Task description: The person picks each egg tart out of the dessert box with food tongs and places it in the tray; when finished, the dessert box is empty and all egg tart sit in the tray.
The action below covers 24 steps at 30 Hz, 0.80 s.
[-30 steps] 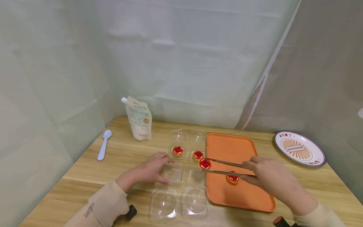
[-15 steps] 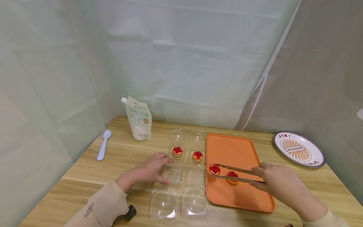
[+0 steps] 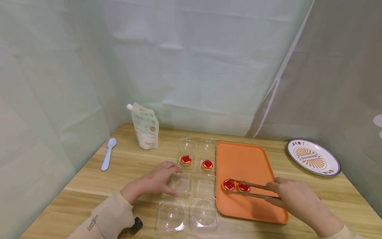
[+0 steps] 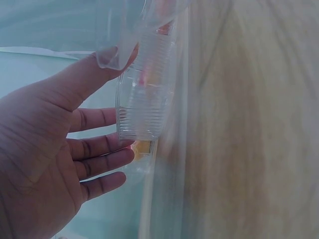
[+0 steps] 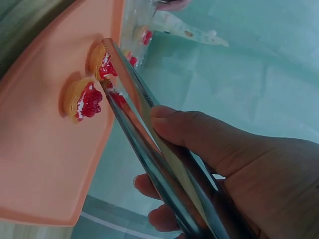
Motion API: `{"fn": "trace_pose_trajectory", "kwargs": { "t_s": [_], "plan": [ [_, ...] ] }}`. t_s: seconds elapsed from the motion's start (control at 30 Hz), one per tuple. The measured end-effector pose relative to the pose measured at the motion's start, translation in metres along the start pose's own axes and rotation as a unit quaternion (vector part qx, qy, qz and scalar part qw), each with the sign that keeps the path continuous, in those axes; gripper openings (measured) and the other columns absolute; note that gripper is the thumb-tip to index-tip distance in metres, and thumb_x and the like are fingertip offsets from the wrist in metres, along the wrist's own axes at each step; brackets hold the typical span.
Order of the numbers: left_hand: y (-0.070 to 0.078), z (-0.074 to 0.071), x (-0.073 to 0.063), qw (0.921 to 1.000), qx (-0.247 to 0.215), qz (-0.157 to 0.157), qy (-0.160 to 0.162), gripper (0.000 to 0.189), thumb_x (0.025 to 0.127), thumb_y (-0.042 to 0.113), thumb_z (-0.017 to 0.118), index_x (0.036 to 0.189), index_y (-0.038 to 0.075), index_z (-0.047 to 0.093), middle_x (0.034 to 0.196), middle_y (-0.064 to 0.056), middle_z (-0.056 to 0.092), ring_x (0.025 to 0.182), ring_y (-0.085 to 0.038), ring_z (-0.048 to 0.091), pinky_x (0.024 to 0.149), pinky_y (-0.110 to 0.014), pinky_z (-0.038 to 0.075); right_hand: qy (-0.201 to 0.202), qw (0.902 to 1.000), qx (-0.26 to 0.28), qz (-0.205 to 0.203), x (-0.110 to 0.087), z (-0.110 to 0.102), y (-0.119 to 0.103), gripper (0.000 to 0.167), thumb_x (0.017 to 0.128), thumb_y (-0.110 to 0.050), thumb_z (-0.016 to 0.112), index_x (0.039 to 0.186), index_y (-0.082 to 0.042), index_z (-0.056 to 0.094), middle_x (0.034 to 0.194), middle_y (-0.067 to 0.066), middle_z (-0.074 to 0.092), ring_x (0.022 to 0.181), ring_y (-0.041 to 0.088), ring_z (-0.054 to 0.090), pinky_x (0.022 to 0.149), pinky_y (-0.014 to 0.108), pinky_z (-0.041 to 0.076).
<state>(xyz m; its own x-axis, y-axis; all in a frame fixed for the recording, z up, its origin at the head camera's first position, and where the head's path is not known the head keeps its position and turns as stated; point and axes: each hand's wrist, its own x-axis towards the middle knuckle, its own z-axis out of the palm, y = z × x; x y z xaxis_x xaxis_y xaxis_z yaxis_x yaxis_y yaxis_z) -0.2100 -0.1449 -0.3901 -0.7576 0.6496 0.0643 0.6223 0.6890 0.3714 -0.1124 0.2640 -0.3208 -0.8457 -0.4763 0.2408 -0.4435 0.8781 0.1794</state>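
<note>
My right hand (image 3: 295, 199) grips metal tongs (image 5: 149, 144) over the orange tray (image 3: 244, 159). The tips stand on either side of a red-topped tart (image 5: 99, 62), which sits on the tray. A second tart (image 5: 82, 99) is close beside it, between the tongs' arms in the head view. My left hand (image 3: 156, 179) rests at the left edge of a clear plastic box (image 3: 182, 183), fingers fairly straight along its side. Another clear box (image 3: 206, 185) adjoins it. Both lids (image 3: 172, 215) lie folded out towards me.
Behind, two clear boxes hold a tart each, the left tart (image 3: 186, 160) and the right tart (image 3: 207, 165), lids folded back. A spouted pouch (image 3: 145, 127) and pale blue spoon (image 3: 108, 154) are at left. A patterned plate (image 3: 313, 157) lies far right.
My right hand has moved right and slightly nearer with the tongs. The tart between their tips went from the tray's left edge onto the tray, beside the other tart. My left hand stays put.
</note>
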Motion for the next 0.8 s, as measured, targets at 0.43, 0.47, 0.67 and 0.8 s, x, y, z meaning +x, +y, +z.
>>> {"fn": "trace_pose_trajectory", "kwargs": {
  "t_s": [0.43, 0.47, 0.67, 0.8],
  "plan": [
    [0.0019, -0.0013, -0.0009, 0.9999, 0.010, 0.004, 0.004, 0.073, 0.070, 0.044, 0.081, 0.130, 0.011, 0.057, 0.121, -0.004, 0.056, 0.114, -0.021, 0.050, 0.099, -0.043, 0.045, -0.004, 0.9998, 0.016, 0.011, -0.0046, 0.0036, 0.0021, 0.027, 0.072, -0.040, 0.079, 0.089, -0.020, 0.071, 0.071, -0.018, 0.051, 0.054, -0.006, 0.039, 0.045, 0.018, 0.037],
    [0.0021, -0.0012, -0.0010, 0.9999, 0.013, 0.005, 0.004, 0.074, 0.070, 0.045, 0.081, 0.130, 0.011, 0.056, 0.122, -0.004, 0.056, 0.115, -0.021, 0.050, 0.100, -0.043, 0.045, -0.002, 0.9997, 0.019, 0.011, -0.0047, 0.0032, 0.0025, 0.028, 0.072, -0.040, 0.079, 0.089, -0.020, 0.071, 0.070, -0.017, 0.051, 0.054, -0.007, 0.038, 0.045, 0.018, 0.036],
    [0.0017, -0.0011, -0.0007, 0.9998, 0.018, 0.006, -0.002, 0.076, 0.070, 0.047, 0.080, 0.132, 0.012, 0.055, 0.126, -0.005, 0.056, 0.118, -0.023, 0.050, 0.102, -0.045, 0.044, -0.009, 0.9988, 0.037, 0.031, -0.0052, 0.0006, 0.0037, 0.028, 0.072, -0.040, 0.079, 0.091, -0.020, 0.072, 0.069, -0.018, 0.046, 0.052, -0.007, 0.034, 0.044, 0.016, 0.032],
    [0.0010, -0.0032, 0.0004, 1.0000, 0.004, 0.003, -0.005, 0.074, 0.072, 0.046, 0.079, 0.133, 0.012, 0.055, 0.128, -0.008, 0.055, 0.121, -0.026, 0.049, 0.104, -0.047, 0.043, 0.002, 0.9981, 0.046, 0.041, -0.0049, -0.0008, 0.0037, 0.027, 0.072, -0.039, 0.080, 0.092, -0.022, 0.072, 0.070, -0.019, 0.046, 0.053, -0.008, 0.034, 0.045, 0.016, 0.031]
  ]
}}
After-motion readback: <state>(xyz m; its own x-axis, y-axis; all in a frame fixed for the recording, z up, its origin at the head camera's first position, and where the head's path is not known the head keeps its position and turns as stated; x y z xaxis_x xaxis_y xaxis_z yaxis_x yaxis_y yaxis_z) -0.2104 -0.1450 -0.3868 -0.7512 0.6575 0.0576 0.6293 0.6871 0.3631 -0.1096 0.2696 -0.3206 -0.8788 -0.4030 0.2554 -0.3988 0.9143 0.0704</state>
